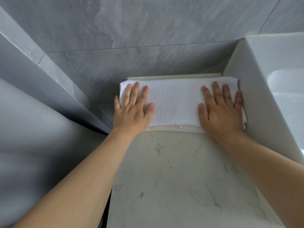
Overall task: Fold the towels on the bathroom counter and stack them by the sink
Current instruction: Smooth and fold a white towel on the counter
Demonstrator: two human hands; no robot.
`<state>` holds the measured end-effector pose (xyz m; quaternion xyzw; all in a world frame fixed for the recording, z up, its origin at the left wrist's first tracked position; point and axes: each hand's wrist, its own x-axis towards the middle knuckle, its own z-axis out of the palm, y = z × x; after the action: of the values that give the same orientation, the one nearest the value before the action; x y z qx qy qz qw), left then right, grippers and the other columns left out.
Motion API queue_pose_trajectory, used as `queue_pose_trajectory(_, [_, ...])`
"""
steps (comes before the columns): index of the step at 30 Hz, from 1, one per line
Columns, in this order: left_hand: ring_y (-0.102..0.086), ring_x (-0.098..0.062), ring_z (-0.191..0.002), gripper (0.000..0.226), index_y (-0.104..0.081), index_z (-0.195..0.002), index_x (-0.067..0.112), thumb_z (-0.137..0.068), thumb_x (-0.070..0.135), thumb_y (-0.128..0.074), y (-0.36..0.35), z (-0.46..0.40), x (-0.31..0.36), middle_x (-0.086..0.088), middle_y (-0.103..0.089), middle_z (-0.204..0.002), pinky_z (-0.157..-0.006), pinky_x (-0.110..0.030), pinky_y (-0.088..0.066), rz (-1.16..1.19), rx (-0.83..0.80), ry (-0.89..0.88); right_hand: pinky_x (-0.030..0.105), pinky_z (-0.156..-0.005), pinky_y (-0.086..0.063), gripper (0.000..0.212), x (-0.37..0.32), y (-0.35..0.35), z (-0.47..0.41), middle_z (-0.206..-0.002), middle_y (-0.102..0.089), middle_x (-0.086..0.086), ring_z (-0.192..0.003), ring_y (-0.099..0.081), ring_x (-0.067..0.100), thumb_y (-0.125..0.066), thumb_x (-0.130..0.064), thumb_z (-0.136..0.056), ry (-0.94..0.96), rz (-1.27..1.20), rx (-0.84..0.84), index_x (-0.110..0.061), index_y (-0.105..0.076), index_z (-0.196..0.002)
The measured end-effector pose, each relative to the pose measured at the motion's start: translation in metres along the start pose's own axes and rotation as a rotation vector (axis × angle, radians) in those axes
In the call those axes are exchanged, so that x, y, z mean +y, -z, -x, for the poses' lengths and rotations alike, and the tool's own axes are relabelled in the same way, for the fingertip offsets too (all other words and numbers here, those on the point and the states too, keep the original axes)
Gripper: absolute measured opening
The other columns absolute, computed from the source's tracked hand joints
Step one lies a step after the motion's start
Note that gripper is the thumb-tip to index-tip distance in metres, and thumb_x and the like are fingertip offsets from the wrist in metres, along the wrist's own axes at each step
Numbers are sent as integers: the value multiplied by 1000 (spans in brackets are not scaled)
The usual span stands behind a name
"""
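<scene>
A folded white towel (176, 102) lay at the back of the marble bench (181, 178), against the grey tiled wall (131, 30) and touching the sink (271, 79). Your left hand (133, 111) and right hand (222, 112) pressed it flat, fingers straight and spread.

left hand (131, 112) bare | right hand (220, 114) bare | forearms unsleeved
</scene>
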<state>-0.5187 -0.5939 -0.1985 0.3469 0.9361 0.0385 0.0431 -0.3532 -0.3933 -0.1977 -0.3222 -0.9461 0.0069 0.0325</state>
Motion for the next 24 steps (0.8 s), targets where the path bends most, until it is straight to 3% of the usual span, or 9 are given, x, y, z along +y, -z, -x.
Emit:
queue_pose_trajectory(5, [26,-17,-148,66,6,-158,28,-97,53,2,6,8,10,4,19,-164,-117,-57,16,-64,23,27,50,-118,12,68,-3,4,14,-164,2,4,-150,7,23,-2,-50,-93,-30,-52,-81,-25,-5,-156])
queue_pose_trajectory(8, [19,-21,-150,68,-4,-158,23,-98,53,2,7,36,21,0,11,-166,-116,-54,20,-63,102,-38,43,-119,14,69,-3,11,39,-164,1,4,-150,6,21,-4,-52,-94,18,-148,-106,-23,-8,-156])
queue_pose_trajectory(13, [6,-24,-153,69,-14,-159,20,-99,51,-4,8,87,38,-3,-2,-167,-119,-54,14,-18,70,-123,41,-121,2,63,-3,22,88,-162,-17,6,-149,-11,23,-22,-40,-95,168,-254,-70,-15,-28,-152])
queue_pose_trajectory(16, [-3,-27,-153,66,-21,-157,19,-99,49,-14,13,93,41,-5,-11,-166,-120,-52,12,-2,71,-116,45,-119,-14,56,-3,26,97,-155,-32,10,-144,-27,28,-35,-31,-94,188,-284,7,-9,-41,-145])
queue_pose_trajectory(20, [-34,-33,-139,58,-41,-147,11,-91,26,-49,25,87,40,-12,-36,-153,-120,-52,-13,-23,124,-137,45,-104,-35,50,-3,32,96,-136,-50,12,-124,-45,32,-46,-20,-85,135,-378,120,-6,-53,-133])
queue_pose_trajectory(24, [-48,-34,-124,52,-51,-137,5,-88,18,-56,30,94,45,-13,-49,-140,-113,-51,-29,44,144,-164,43,-98,-40,48,3,33,104,-125,-53,12,-113,-49,34,-47,-15,-81,169,-376,113,-6,-56,-128])
